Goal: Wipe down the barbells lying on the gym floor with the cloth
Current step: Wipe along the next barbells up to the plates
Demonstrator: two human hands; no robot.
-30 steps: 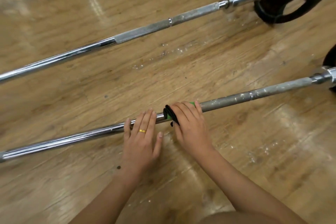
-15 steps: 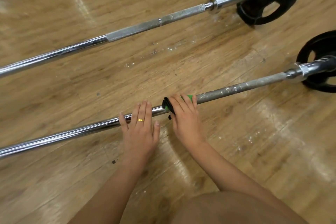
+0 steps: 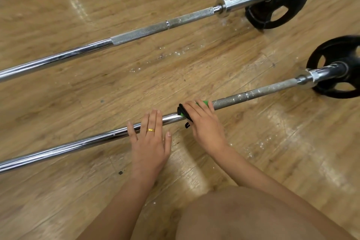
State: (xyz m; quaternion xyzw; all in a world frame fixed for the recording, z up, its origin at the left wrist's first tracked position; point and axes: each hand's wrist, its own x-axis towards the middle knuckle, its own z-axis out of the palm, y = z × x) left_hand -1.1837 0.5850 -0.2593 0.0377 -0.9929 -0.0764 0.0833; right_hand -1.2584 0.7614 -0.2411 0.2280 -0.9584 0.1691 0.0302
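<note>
On the near barbell (image 3: 78, 144), mid-shaft: right hand (image 3: 204, 124) curled round green-and-black cloth (image 3: 182, 112) wrapped on the bar; left hand (image 3: 150, 142) flat, fingers straight, resting on it. White specks toward the plate; far barbell (image 3: 136, 34) looks unwiped. Judged: 1 of 2 partly done.

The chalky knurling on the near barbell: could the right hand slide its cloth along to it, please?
Probably yes: the right hand grips the green cloth round the near barbell right beside that knurling, and nothing visible lies between them.
</note>
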